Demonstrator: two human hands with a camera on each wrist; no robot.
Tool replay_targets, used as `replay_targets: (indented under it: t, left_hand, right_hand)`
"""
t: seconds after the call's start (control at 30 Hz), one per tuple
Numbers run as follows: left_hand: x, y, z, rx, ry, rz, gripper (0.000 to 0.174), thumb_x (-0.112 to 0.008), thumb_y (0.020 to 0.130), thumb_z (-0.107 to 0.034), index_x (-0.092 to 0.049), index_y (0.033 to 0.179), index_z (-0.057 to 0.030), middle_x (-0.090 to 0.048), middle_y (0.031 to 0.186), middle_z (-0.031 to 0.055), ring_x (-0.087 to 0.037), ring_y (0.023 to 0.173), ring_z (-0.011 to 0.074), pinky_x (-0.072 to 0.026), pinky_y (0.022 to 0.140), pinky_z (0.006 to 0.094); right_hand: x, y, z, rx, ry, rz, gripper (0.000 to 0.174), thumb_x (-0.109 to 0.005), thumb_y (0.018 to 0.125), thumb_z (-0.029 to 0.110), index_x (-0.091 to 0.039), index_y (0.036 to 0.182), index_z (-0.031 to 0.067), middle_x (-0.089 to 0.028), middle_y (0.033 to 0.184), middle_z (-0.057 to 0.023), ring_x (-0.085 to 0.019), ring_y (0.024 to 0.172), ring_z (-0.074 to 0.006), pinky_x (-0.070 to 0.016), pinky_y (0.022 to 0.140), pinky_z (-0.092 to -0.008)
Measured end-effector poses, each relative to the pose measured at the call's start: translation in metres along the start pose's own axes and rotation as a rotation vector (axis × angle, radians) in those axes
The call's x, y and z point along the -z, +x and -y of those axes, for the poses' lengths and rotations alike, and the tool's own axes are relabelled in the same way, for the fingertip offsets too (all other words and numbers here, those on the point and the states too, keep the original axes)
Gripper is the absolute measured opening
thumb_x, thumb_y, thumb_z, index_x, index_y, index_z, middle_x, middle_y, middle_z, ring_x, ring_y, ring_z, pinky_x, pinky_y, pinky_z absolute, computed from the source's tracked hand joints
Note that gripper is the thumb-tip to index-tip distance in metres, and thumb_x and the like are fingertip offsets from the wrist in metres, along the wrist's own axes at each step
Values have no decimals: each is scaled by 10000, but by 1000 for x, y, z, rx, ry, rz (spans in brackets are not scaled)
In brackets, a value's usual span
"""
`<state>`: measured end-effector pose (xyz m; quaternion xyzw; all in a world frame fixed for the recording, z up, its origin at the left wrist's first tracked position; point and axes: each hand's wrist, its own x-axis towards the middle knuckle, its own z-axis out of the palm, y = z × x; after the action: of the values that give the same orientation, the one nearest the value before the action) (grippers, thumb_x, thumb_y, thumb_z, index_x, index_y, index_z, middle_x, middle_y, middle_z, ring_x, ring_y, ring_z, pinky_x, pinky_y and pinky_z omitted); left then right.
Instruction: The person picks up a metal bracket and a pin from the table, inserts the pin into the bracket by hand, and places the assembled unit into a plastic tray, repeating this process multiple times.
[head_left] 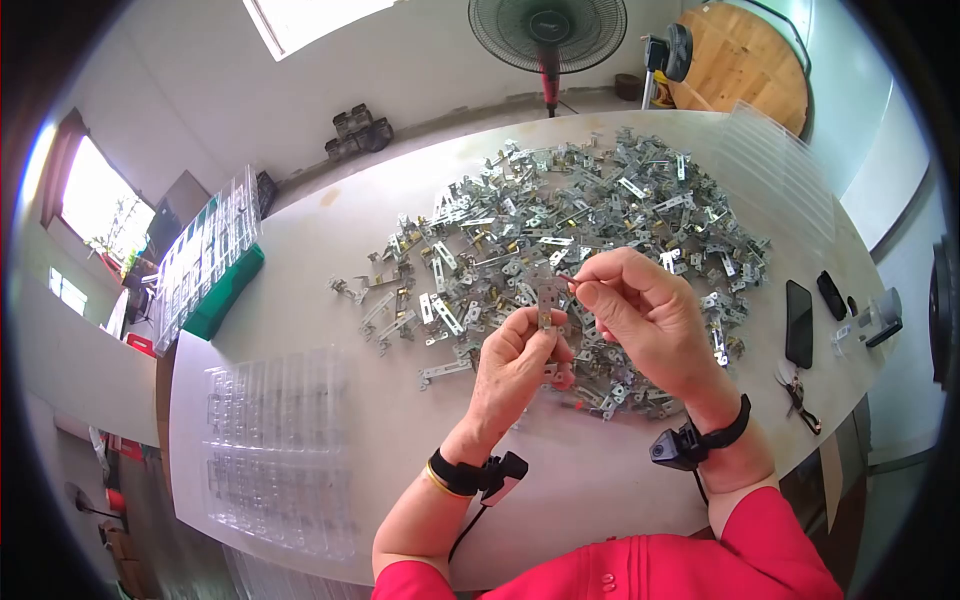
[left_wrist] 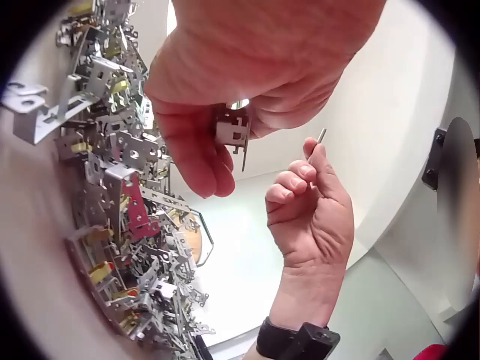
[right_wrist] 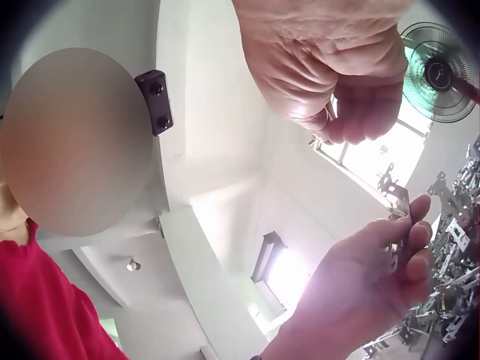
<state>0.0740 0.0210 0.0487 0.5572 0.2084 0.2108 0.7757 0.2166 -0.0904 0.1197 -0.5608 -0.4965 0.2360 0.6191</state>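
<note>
Over the near part of a heap of metal brackets (head_left: pixel 600 210), my left hand (head_left: pixel 510 370) grips a small flat metal bracket (head_left: pixel 547 300) with holes in it, between thumb and fingers. The bracket's upper end sticks up past the fingertips. My right hand (head_left: pixel 650 320) is close on its right, pinching a thin metal rod (left_wrist: pixel 322 136) between thumb and forefinger. Most of the rod is hidden in the fingers; its tip shows in the left wrist view. In the right wrist view the held bracket (right_wrist: pixel 397 196) stands apart from the right hand.
Clear plastic trays (head_left: pixel 280 450) lie at the table's left, and another clear sheet (head_left: pixel 775 170) at the far right. A phone (head_left: pixel 799 325) and cutters (head_left: pixel 797 398) lie on the right. A green box (head_left: pixel 225 290) stands at the left edge; a fan (head_left: pixel 548 30) is behind the table.
</note>
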Motion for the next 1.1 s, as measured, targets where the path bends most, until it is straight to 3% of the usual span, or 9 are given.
replay_targets:
  t: [0.17, 0.23, 0.33, 0.43, 0.6, 0.8, 0.93, 1.0, 1.1]
  left_hand:
    - [9, 5, 6, -31, -33, -44, 301, -430, 997, -82, -555, 1250, 21, -600, 846, 58, -632, 648, 160, -527, 595, 289]
    - [12, 6, 10, -41, -46, -52, 325, -419, 979, -81, -548, 1258, 23, -583, 844, 61, -623, 633, 170, -517, 584, 291]
    - [14, 7, 13, -55, -116, -63, 340, -422, 972, -98, -541, 1265, 27, -578, 853, 74, -608, 615, 184, -500, 555, 299]
    - [12, 5, 12, -75, -132, -77, 329, -422, 982, -89, -544, 1267, 22, -576, 826, 58, -586, 582, 156, -479, 524, 282]
    - [3, -1, 14, -172, 138, -149, 289, -410, 1034, -56, -553, 1275, 13, -551, 765, 9, -512, 530, 72, -425, 480, 221]
    - [-2, 0, 27, -312, 294, -176, 295, -412, 1044, -32, -543, 1305, 10, -525, 766, -13, -482, 537, 46, -418, 474, 213]
    - [4, 4, 41, -415, 434, -222, 305, -441, 1023, -1, -542, 1310, 26, -557, 793, -4, -515, 571, 51, -432, 498, 215]
    - [4, 5, 43, -614, 650, -330, 312, -493, 979, 38, -563, 1282, 53, -620, 842, 46, -585, 645, 88, -481, 559, 242]
    - [2, 5, 38, -737, 837, -435, 326, -535, 929, 70, -585, 1252, 76, -671, 899, 115, -646, 722, 150, -525, 633, 284]
  right_hand:
    - [-6, 6, -3, 100, -272, -68, 74, -657, 975, 51, -651, 1044, 26, -680, 864, -51, -670, 748, -110, -519, 652, -269]
    - [-9, 7, -13, 229, -416, -171, 106, -667, 932, 15, -656, 1034, 39, -686, 876, -109, -700, 762, -218, -528, 655, -309]
    - [-10, 5, -16, 252, -507, -188, 128, -685, 899, 11, -663, 1017, 58, -678, 875, -130, -673, 750, -304, -528, 641, -350]
    - [-10, 4, -17, 276, -631, -183, 126, -704, 876, 19, -675, 987, 70, -654, 842, -100, -653, 730, -291, -519, 630, -372]
    - [-10, 3, -18, 373, -739, -222, 115, -723, 848, 27, -692, 947, 76, -629, 821, -80, -637, 741, -279, -511, 641, -382]
    - [-10, 2, -18, 402, -756, -220, 110, -727, 835, 25, -693, 932, 63, -626, 825, -84, -633, 748, -287, -507, 666, -394]
    - [-11, 0, -17, 400, -794, -220, 83, -719, 845, 44, -678, 914, 64, -629, 811, -82, -634, 745, -296, -505, 665, -403]
    - [-12, -2, -16, 403, -825, -202, 72, -708, 856, 57, -669, 915, 71, -631, 793, -79, -635, 734, -294, -503, 664, -404]
    - [-12, -4, -16, 400, -856, -160, 71, -687, 880, 77, -652, 941, 82, -640, 762, -79, -641, 708, -296, -501, 655, -407]
